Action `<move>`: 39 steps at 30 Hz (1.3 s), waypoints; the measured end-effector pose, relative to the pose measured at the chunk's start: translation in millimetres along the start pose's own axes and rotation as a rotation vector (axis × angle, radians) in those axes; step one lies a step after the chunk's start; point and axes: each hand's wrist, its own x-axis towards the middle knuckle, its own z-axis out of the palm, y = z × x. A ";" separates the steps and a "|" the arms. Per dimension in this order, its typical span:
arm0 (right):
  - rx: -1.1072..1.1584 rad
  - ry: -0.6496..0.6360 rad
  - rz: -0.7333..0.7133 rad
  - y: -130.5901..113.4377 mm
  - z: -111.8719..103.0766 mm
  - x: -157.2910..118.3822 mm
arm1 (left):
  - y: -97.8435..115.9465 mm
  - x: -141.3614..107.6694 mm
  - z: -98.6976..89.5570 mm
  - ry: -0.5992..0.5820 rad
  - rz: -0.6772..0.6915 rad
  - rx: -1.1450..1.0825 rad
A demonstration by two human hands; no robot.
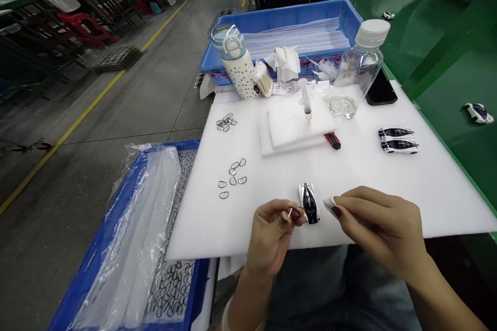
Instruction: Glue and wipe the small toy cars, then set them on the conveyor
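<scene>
My left hand (272,232) pinches a small dark-rimmed clear piece (294,212) just left of a white and dark toy car (309,203). Right of that car, my right hand (378,230) holds a small white pad (331,205) between thumb and fingers. Both hands are over the near part of the white foam board (279,176). Several loose dark-rimmed clear pieces (233,180) lie on the board's left side, with a second cluster (225,122) behind them.
A foam block (287,139) bears a syringe (306,103), with a red item (333,140) beside it. Behind stand a dotted bottle (241,72), a clear bottle (359,70) and a blue bin (287,10). Two toy cars (398,140) lie right; a blue tray (101,238) sits left.
</scene>
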 end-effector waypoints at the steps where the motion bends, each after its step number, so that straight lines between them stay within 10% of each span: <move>1: 0.018 0.003 0.048 3.4 1.5 -1.9 | 1.8 -1.2 -1.7 -0.006 0.008 0.050; 7: 0.113 -0.020 0.317 21.9 15.2 -11.0 | 5.0 -9.4 -6.9 0.079 0.473 0.958; 12: 0.109 -0.065 0.341 25.8 21.9 -10.9 | -2.9 -7.5 -0.9 -0.089 0.706 1.335; 39: 0.027 -0.386 0.455 28.0 22.4 2.5 | 4.5 -1.2 -8.9 -0.071 0.425 1.299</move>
